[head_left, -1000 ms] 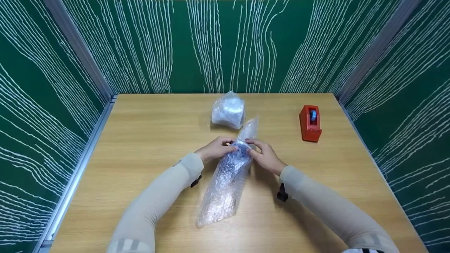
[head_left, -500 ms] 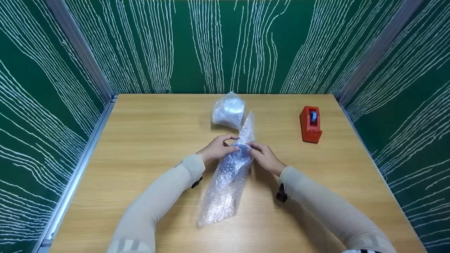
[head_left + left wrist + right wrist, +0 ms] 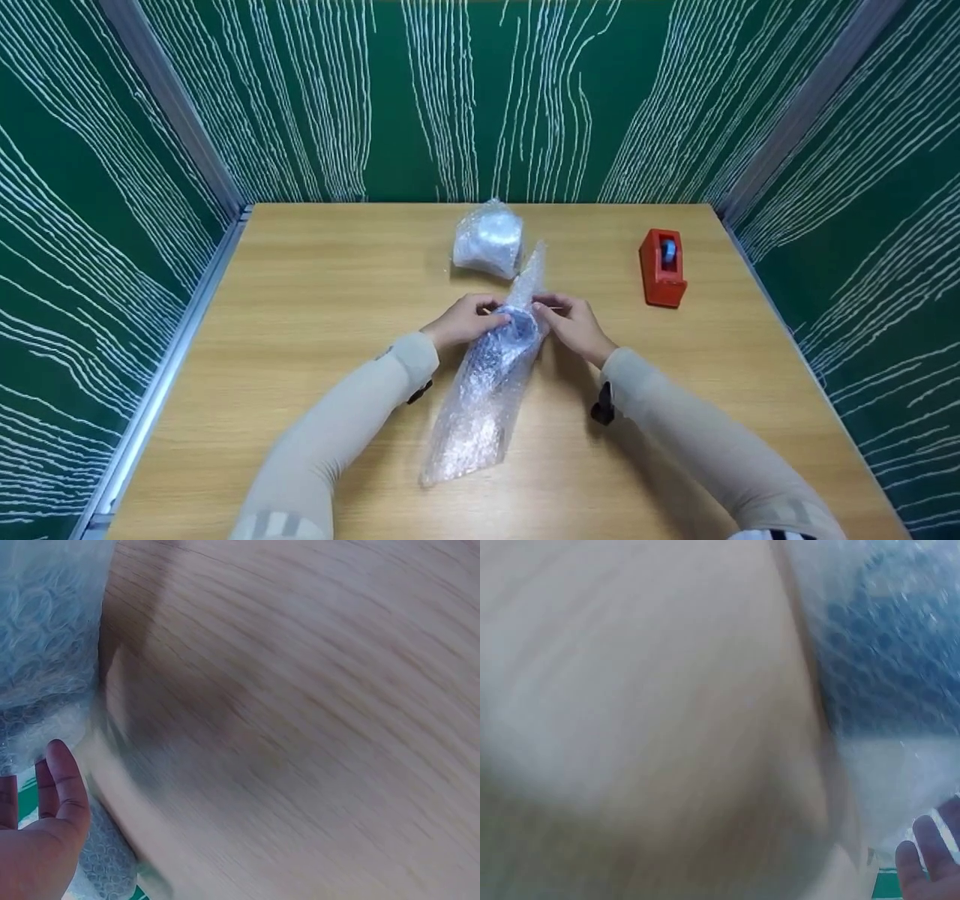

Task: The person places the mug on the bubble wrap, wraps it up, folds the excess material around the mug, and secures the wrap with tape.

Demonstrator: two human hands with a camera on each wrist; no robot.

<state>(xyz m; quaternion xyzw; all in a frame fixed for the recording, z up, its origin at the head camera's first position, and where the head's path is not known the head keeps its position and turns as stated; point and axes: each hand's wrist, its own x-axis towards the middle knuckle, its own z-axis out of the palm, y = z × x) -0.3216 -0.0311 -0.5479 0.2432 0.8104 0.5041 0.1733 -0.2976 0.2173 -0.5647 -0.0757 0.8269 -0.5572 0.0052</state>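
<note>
A long sheet of bubble wrap (image 3: 480, 405) lies slantwise at the middle of the table, wrapped about a bluish round-ended object (image 3: 519, 327) whose kind the plastic hides. My left hand (image 3: 460, 322) pinches the wrap at the left of that round end, thumb on top. On the opposite side, my right hand (image 3: 576, 327) holds the wrap's right edge between thumb and fingers. A narrow tail of wrap (image 3: 529, 276) sticks out beyond both hands. Close up in the left wrist view, fingers (image 3: 67, 784) touch the bubble wrap (image 3: 45, 630); fingers (image 3: 931, 851) also show in the right wrist view.
Just beyond the tail sits a bubble-wrapped bundle (image 3: 487, 240). A red tape dispenser (image 3: 663, 268) with a blue roll stands at the right on the wooden table (image 3: 337, 262). Green walls with white lines (image 3: 480, 97) enclose the back and sides.
My right hand has shifted slightly right, its fingers moving off the round end to the wrap's edge. The far tail has swung and narrowed. My left hand stays almost in place.
</note>
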